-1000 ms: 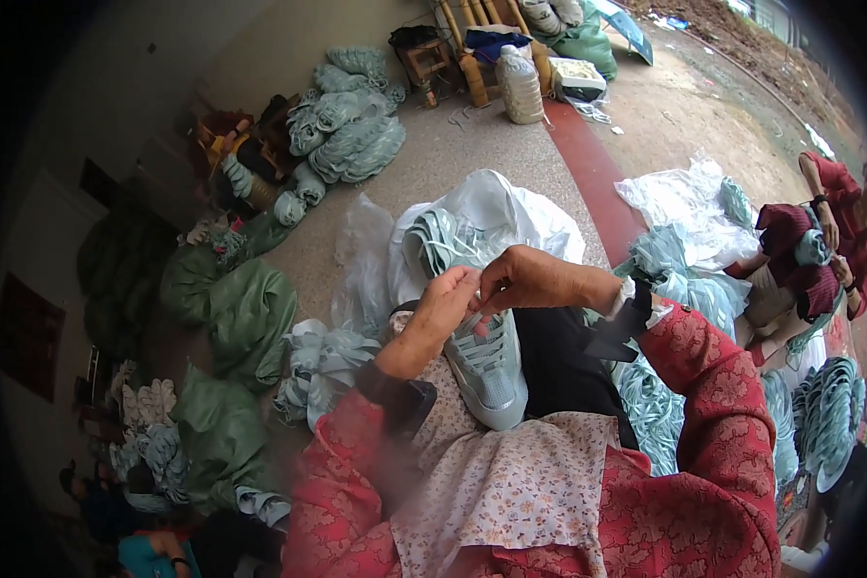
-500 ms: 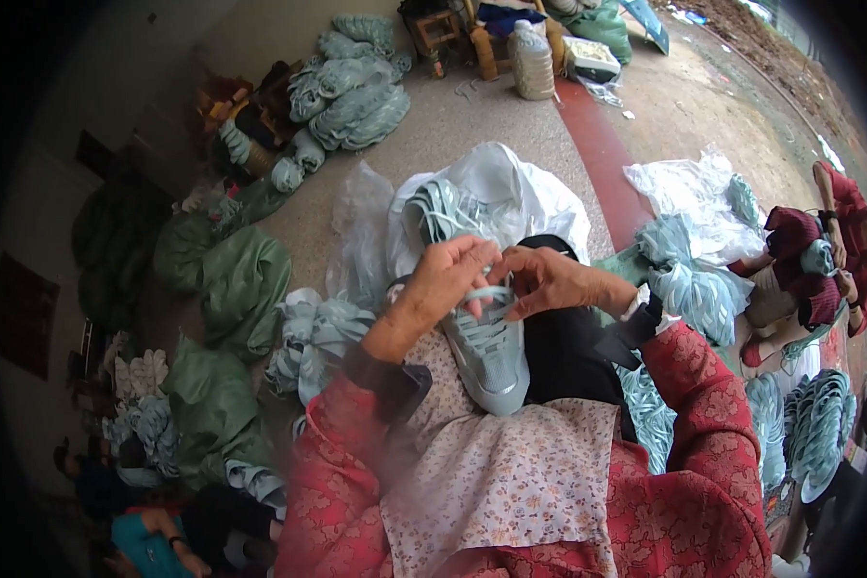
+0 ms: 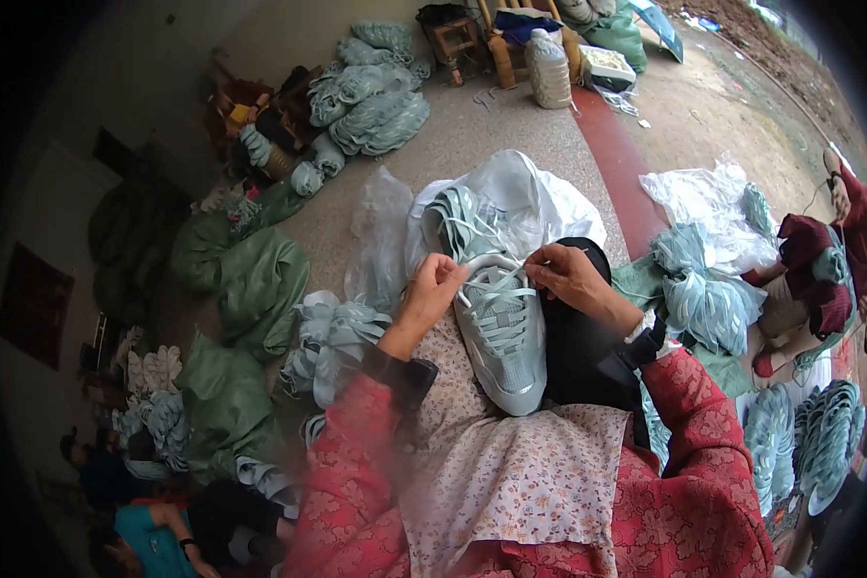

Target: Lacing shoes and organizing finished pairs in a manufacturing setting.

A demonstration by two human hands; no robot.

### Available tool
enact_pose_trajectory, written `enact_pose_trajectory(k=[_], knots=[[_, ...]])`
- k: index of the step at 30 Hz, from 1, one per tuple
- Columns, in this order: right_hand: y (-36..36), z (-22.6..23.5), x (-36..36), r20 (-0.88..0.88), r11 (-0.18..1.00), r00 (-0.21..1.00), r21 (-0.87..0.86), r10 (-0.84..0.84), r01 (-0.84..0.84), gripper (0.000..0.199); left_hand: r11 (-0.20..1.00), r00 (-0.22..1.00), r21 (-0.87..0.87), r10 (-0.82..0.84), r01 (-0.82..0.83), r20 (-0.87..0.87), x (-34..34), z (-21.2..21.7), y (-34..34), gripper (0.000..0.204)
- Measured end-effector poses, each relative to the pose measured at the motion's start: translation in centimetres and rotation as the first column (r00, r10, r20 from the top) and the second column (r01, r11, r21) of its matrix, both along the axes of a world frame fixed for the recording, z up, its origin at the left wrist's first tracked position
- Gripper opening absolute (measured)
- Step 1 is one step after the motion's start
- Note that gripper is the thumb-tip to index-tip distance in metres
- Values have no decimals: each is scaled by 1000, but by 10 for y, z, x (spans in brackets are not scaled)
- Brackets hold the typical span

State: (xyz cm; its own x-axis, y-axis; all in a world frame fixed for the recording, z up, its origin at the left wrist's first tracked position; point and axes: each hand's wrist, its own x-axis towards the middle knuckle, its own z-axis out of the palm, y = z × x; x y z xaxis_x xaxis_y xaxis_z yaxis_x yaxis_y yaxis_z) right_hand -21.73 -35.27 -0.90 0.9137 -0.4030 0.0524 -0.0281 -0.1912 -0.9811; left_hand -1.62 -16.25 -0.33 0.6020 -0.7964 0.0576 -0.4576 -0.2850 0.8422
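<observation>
Speckled floor (image 3: 506,120) lies beyond parted hands (image 3: 430,291) (image 3: 572,277) pinching laces (image 3: 507,323) of a pale shoe (image 3: 512,378).

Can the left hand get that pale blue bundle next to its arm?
Probably yes: the pale blue bundle looks close beside the left forearm, and nothing visible blocks the way. But the left hand's grip is busy at the shoe, so it may need to leave that first.

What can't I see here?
In the head view:
Underside of the shoe: hidden by the shoe itself.
Lace tips: probably covered by left hand and right hand.
Inside the lower green sack: hidden by its outside.
Head of co-worker at right: cut off by dark rim.
</observation>
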Motion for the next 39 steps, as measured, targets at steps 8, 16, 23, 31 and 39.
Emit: enact_pose_trajectory(k=[8, 16, 23, 31, 39], knots=[[1, 0, 3, -266, 932, 963, -357, -42, -58, 60, 986, 980, -114, -99, 120, 172, -4, 6, -6, 31], [-4, -16, -22, -228, 937, 927, 258, 297, -237, 84, 973, 954, -93, -184, 211, 237, -12, 23, -3, 27], [-2, -28, -32, -257, 933, 916, 274, 307, -235, 87, 952, 925, 57, -306, 301, 227, -19, 23, -6, 22], [-5, -39, -38, -217, 910, 922, 342, 320, -235, 82, 928, 907, -21, -367, 371, -208, -5, 32, 0, 29], [-2, -36, -37, -194, 924, 931, 292, 308, -245, 90, 819, 589, -571, -486, 50, -645, 87, 69, 82, 42]])
